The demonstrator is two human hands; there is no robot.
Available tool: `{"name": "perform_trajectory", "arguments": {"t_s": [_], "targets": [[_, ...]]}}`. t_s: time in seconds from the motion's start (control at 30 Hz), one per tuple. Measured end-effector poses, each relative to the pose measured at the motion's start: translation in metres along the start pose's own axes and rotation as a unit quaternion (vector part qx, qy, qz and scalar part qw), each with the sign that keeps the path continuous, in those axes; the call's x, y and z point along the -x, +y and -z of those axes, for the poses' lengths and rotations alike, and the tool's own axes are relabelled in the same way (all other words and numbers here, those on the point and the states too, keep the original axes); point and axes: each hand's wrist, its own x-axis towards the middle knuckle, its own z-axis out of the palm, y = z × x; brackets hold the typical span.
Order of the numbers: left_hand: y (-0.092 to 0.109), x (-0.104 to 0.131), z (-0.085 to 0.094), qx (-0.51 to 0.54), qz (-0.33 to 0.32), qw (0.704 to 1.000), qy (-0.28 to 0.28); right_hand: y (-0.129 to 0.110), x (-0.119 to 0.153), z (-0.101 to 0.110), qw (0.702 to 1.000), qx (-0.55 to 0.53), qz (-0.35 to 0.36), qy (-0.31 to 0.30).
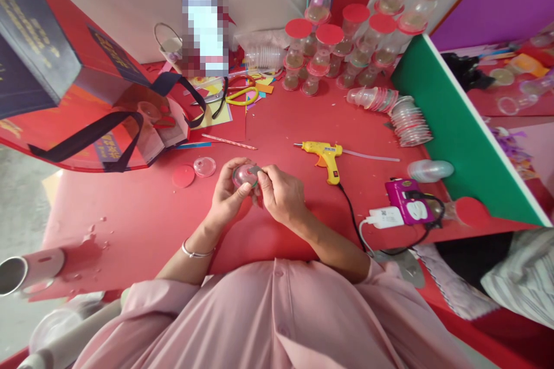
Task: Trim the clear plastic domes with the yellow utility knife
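Near the table's middle, my left hand [225, 195] is wrapped round a clear plastic dome lid [243, 174] with a greenish rim. My right hand [283, 193] is closed at the lid's right side, thumb against the forefinger, pinching a small flat grey piece [255, 169] over the dome. What this piece is, I cannot tell. To the left lie another clear dome lid [205, 166] and a red disc [184, 176]. A yellow hot glue gun [322, 157] with a clear glue stick rests to the right of my hands.
Hourglass-shaped cup assemblies [318, 60] with red tops stand at the back right. Stacked lids [410, 121] lie by a green panel [471, 138]. A purple power adapter [407, 202] is at right. Scissors [242, 96], a red gift bag [108, 86] and a metal tumbler [43, 262] are leftward.
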Motion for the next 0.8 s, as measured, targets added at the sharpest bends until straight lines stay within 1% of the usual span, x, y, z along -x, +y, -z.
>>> {"name": "perform_trajectory", "arguments": {"t_s": [0.1, 0.2, 0.37, 0.43, 0.53, 0.63, 0.8], "targets": [[-0.001, 0.002, 0.008, -0.023, 0.009, 1.0, -0.018, 0.0, 0.0, -0.001, 1.0, 0.008, 0.005, 0.002], [0.002, 0.002, 0.017, -0.053, 0.013, 0.998, -0.025, 0.001, 0.0, -0.001, 1.0, 0.011, 0.012, 0.003], [0.012, 0.001, 0.028, -0.108, 0.029, 0.992, -0.062, 0.002, 0.001, 0.0, 0.999, -0.002, 0.027, -0.03], [0.014, 0.0, 0.03, -0.128, 0.025, 0.989, -0.067, 0.001, 0.001, 0.001, 0.999, -0.003, 0.028, -0.038], [0.017, -0.001, 0.029, -0.124, 0.018, 0.989, -0.073, 0.001, 0.001, 0.003, 0.999, -0.002, 0.025, -0.047], [0.019, -0.001, 0.027, -0.115, 0.032, 0.99, -0.08, 0.001, 0.001, 0.004, 0.998, 0.0, 0.021, -0.053], [0.023, -0.002, 0.027, -0.138, 0.041, 0.986, -0.079, 0.002, 0.002, 0.004, 0.998, 0.007, 0.023, -0.06]]}}
